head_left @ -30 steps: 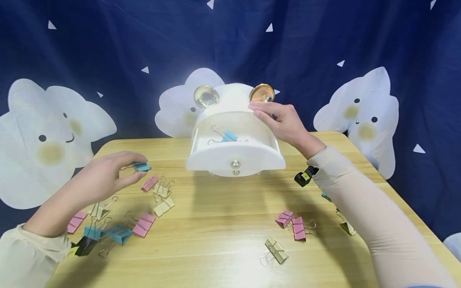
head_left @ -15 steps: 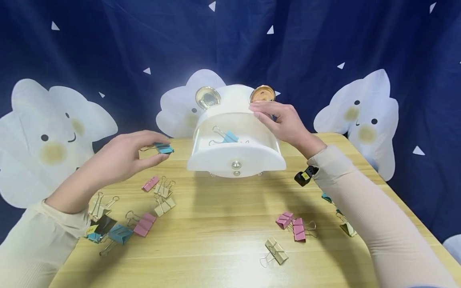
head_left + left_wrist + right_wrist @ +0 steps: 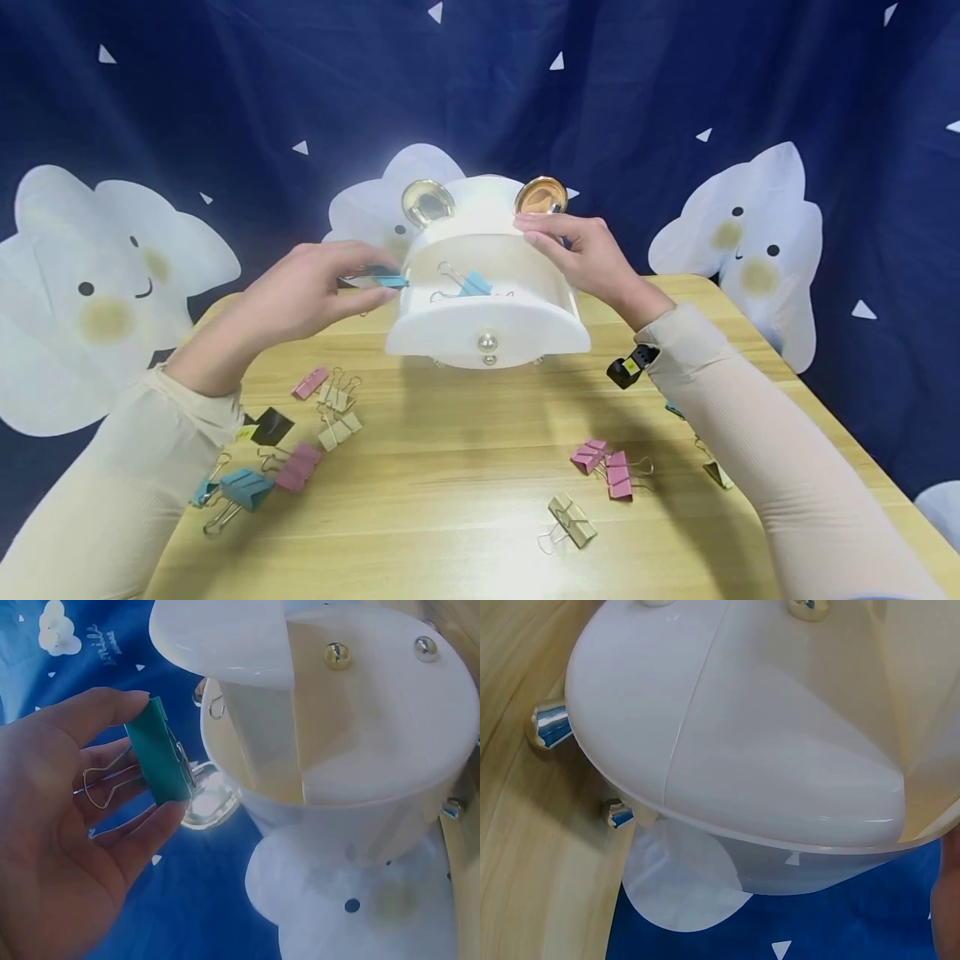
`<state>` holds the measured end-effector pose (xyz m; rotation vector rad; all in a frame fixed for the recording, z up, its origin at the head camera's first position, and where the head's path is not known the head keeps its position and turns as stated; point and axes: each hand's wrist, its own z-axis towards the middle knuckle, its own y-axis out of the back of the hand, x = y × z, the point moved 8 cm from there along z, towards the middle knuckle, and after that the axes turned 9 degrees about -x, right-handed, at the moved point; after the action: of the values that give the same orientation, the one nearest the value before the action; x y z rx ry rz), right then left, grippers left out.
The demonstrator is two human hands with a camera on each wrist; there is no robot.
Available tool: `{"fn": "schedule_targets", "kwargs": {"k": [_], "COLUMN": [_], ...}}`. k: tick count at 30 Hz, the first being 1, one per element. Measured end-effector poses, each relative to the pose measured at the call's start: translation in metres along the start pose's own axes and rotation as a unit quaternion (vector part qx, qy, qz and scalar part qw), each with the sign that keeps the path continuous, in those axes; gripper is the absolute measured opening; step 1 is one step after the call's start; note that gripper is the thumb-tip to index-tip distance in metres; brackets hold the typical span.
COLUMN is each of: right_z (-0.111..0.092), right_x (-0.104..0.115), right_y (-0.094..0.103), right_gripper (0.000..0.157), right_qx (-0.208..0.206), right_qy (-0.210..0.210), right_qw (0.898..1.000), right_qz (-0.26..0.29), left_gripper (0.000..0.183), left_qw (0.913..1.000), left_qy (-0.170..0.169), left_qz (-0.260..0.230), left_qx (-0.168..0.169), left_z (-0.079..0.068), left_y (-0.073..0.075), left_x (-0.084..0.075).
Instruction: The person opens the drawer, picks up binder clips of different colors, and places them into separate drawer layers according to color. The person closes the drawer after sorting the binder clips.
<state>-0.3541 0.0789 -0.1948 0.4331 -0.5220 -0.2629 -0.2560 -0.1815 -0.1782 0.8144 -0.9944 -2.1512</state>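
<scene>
Just beside the left flank of a glossy white plastic box [image 3: 480, 200] with round gold ears, the left hand [image 3: 303, 290] pinched a teal metal binder clip [image 3: 157, 754] between thumb and fingertips, outside the open white drawer [image 3: 435, 329]. The right hand [image 3: 588, 254] touched the box's upper edge near the ear on that side; whether it pinched that edge could not be told. Inside the drawer lay a light-blue binder clip [image 3: 476, 284]. Pink, blue and pale-gold binder clips [image 3: 618, 477] lay scattered on the pale wooden table [image 3: 450, 500].
</scene>
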Motion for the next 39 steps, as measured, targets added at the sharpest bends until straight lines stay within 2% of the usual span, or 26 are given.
{"fn": "schedule_targets", "kwargs": {"k": [6,12,21,27,32,39], "right_z": [0.000,0.001,0.000,-0.001,-0.002,-0.002], "right_x": [-0.002,-0.003,-0.003,-0.004,-0.004,-0.006], "right_y": [-0.001,-0.001,-0.001,-0.001,-0.001,-0.001], "right_gripper": [0.026,0.026,0.026,0.027,0.026,0.027], "right_qx": [0.002,0.000,-0.001,0.000,-0.002,-0.002], "right_qy": [-0.006,-0.009,-0.012,-0.014,-0.017,-0.018], "right_qw": [1.000,1.000,1.000,1.000,1.000,1.000], "right_qz": [-0.009,-0.009,-0.010,-0.010,-0.007,-0.009], "left_gripper": [0.027,0.027,0.027,0.028,0.030,0.029], "left_qw": [0.9996,0.9980,0.9950,0.9923,0.9924,0.9961], "left_qy": [-0.011,-0.028,-0.055,-0.048,-0.034,-0.018], "left_qz": [-0.011,-0.025,-0.038,-0.060,-0.056,-0.044], "left_qx": [0.024,0.051,0.075,0.097,0.104,0.075], "left_z": [0.016,0.027,0.042,0.052,0.050,0.036], "left_y": [-0.014,-0.028,-0.049,-0.062,-0.061,-0.044], "left_x": [0.002,0.002,-0.009,-0.012,-0.011,-0.002]}}
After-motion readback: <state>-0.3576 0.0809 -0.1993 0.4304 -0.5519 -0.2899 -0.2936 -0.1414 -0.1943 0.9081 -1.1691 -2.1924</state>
